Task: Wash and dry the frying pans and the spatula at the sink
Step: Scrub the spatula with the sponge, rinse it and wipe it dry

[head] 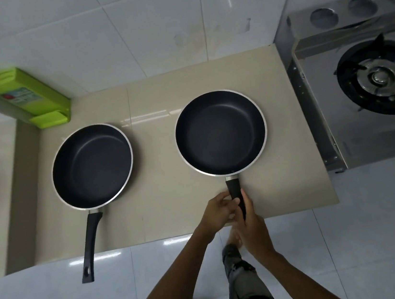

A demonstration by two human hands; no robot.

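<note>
pan handle (234,189) within left grip (220,209), right grip (253,227)

Black pans (220,132), green holder (31,96)

Both your arms reach forward. Your right hand (252,227) curls round the pan handle (233,189), and your left hand (218,209) pinches it too.

Two pans (92,166) side by side on counter (164,214)
</note>
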